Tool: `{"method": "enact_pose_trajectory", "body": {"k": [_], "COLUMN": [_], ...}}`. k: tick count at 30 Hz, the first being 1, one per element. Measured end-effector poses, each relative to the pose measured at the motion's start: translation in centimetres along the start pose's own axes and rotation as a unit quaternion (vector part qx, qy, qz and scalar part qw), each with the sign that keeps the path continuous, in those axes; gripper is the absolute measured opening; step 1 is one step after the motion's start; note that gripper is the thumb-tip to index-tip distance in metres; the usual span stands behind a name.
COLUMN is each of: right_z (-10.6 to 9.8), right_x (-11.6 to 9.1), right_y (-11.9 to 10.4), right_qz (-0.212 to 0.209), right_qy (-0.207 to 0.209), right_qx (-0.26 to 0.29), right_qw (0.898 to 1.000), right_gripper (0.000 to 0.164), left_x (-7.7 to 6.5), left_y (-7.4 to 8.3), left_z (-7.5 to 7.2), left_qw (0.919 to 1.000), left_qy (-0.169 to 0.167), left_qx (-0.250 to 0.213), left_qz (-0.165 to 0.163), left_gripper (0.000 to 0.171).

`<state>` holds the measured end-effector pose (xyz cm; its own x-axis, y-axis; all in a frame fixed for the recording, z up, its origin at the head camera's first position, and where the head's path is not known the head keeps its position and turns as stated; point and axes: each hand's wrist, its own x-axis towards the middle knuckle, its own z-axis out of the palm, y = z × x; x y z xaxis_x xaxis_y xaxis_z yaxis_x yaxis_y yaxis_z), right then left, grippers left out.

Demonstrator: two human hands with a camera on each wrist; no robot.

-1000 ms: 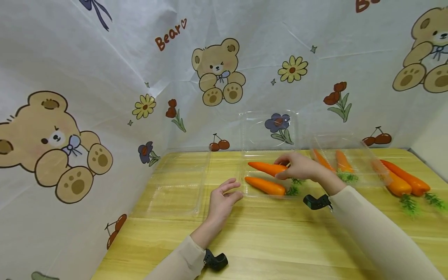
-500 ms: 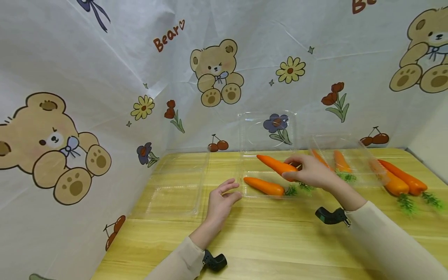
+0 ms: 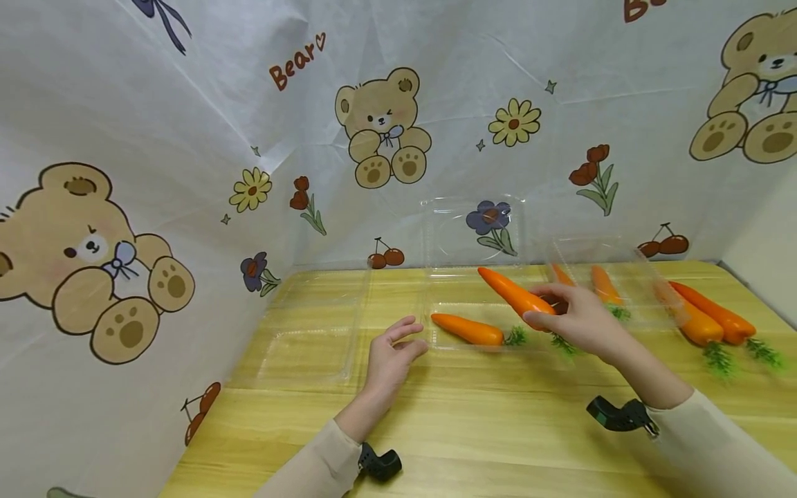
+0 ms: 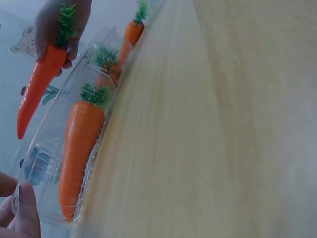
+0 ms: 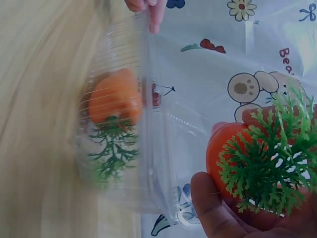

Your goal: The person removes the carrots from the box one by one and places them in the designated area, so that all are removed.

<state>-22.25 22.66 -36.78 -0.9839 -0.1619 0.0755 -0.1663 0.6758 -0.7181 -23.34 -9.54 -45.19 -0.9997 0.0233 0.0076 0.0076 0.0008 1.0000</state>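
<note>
Raised over the right side of an open clear plastic container (image 4: pixel 47 121), my right hand (image 3: pixel 582 321) grips an orange toy carrot (image 3: pixel 510 292) near its thick end. The carrot's narrow tip points up and left, and its green top (image 5: pixel 277 153) hangs beneath the palm. My left hand (image 3: pixel 389 356) pinches the container's left rim between thumb (image 4: pixel 27 210) and fingers. One carrot (image 3: pixel 467 330) lies inside along the front wall, leafy end to the right. The container's lid (image 3: pixel 445 232) stands up behind, against the cloth.
Another clear container (image 3: pixel 305 353) sits to the left on the wooden table (image 3: pixel 486 429). At the right, a third container (image 3: pixel 650 277) has carrots (image 3: pixel 604 283) in or behind it, and two more carrots (image 3: pixel 725 321) lie beside it. A bear-print cloth (image 3: pixel 454 104) hangs behind.
My right hand has lifted the carrot up from inside the middle container and carried it to the right, tilting it more steeply. My left hand stays at the rim.
</note>
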Motion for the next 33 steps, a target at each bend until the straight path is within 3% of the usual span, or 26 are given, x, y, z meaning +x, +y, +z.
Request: {"method": "enact_pose_trajectory", "body": {"k": [13, 22, 33], "right_z": [-1.0, -3.0, -6.1], "right_x": [-1.7, -3.1, -4.9], "right_y": [1.8, 3.1, 5.9], "right_qz": [0.023, 0.036, 0.052], "right_qy": [0.038, 0.047, 0.097], "right_qx": [-0.016, -0.047, -0.115], "right_qw": [0.999, 0.997, 0.987], "right_gripper": [0.061, 0.064, 0.069], "left_x": [-0.1, 0.0, 0.2], "left_y": [-0.2, -0.1, -0.3], "left_z": [0.2, 0.3, 0.3], "left_qw": [1.0000, 1.0000, 0.9996], "left_qy": [-0.004, -0.008, -0.020], "left_qx": [-0.001, 0.000, -0.018], "left_qz": [-0.003, -0.001, 0.005], "left_gripper": [0.035, 0.036, 0.036]}}
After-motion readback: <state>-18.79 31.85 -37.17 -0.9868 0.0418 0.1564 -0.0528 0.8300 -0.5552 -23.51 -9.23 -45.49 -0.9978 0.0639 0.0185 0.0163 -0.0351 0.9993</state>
